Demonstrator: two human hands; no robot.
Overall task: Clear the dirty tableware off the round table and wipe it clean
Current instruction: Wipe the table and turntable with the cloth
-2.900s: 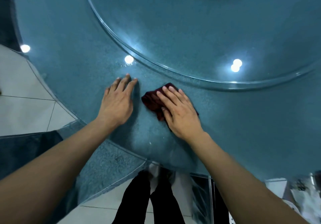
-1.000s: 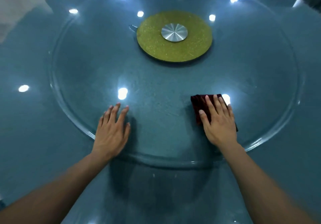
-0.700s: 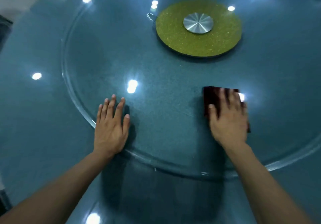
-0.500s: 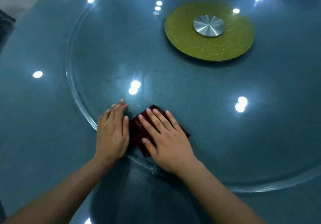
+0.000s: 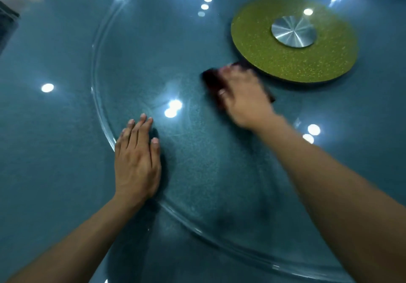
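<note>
The right hand [image 5: 243, 98] lies flat on a dark red cloth [image 5: 212, 80] and presses it down on the glass disc [image 5: 197, 151] of the round blue table [image 5: 44, 151], with fingers that look straight, though the hand is blurry. The cloth sits just beside the green plate [image 5: 307, 63] with a shiny silver cap [image 5: 293, 34] in the middle of the table. The left hand [image 5: 137, 159] is flat and holds nothing, fingers straight, and rests on the near-left edge of the glass disc, well apart from the cloth.
</note>
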